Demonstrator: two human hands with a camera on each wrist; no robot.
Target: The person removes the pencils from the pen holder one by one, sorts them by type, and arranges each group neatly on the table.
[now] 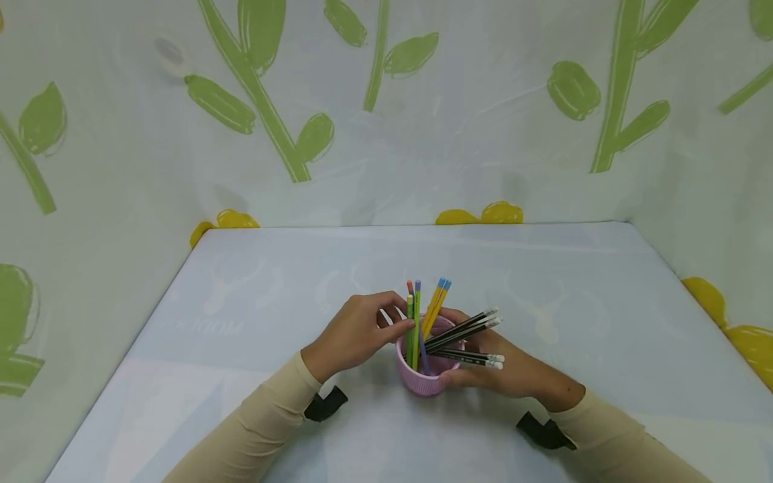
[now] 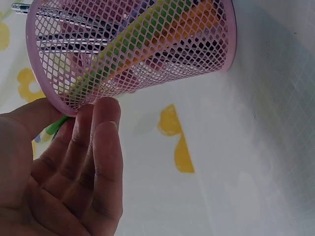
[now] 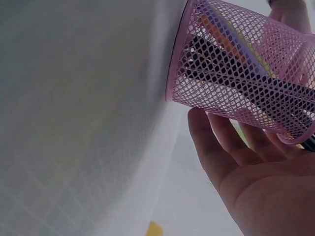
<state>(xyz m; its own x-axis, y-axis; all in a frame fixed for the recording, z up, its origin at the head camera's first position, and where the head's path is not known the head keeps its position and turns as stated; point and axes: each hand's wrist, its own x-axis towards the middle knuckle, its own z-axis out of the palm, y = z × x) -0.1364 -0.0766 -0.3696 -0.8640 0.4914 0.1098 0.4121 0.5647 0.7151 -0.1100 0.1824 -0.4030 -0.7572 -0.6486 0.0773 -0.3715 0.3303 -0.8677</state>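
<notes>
A pink mesh pencil cup stands on the table in the head view. Green pencils rise from its left side and yellow pencils from the middle. Black pencils with white erasers fan out to the right over the rim. My left hand holds the cup at its left rim, the thumb beside the green pencils; its fingertips rest at the mesh just under the rim. My right hand grips the cup from the right, thumb on the near side; in the right wrist view its fingers lie along the mesh wall.
A pale patterned cloth covers the table. Walls printed with green leaves and yellow shapes stand at the back and both sides. Dark straps show at the cuffs of both beige sleeves.
</notes>
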